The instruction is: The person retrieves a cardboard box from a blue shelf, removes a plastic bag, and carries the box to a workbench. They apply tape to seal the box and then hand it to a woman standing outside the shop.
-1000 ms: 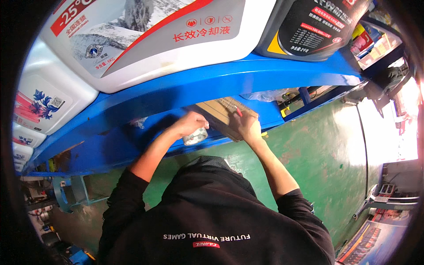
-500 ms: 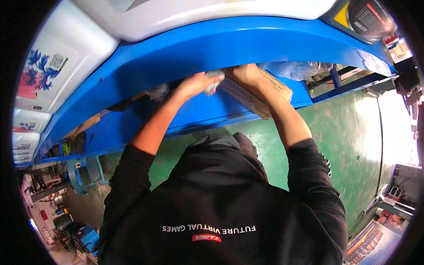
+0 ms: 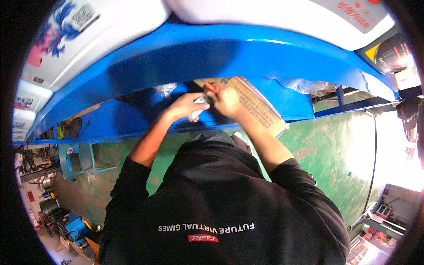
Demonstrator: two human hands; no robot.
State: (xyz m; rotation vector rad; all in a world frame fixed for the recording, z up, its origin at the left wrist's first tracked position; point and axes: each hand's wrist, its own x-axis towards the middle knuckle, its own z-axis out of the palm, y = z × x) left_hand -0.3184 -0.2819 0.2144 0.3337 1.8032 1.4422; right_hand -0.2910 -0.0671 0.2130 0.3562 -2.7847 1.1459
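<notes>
Both my arms reach up from a black shirt point(image 3: 221, 198) to the lower level of a blue metal shelf point(image 3: 132, 119). My left hand point(image 3: 184, 106) grips a small shiny packet point(image 3: 195, 114) at the shelf's edge. My right hand point(image 3: 227, 100) is pressed against it and pinches a thin red object point(image 3: 211, 87) that points up and left. A flat brown cardboard box point(image 3: 258, 105) lies on the shelf just right of my right hand and sticks out over the edge.
Large white jugs point(image 3: 88, 31) and a black jug point(image 3: 393, 55) stand on the blue upper shelf point(image 3: 247, 48). Crumpled clear plastic point(image 3: 166, 89) lies left of my hands, and more plastic point(image 3: 304, 86) lies to the right. Below is a green floor point(image 3: 335, 145), with a blue stand point(image 3: 77, 161) at the left.
My hands have come together in front of the cardboard box. The red object now shows in my right hand. The view has tilted, so the jugs sit higher in the frame.
</notes>
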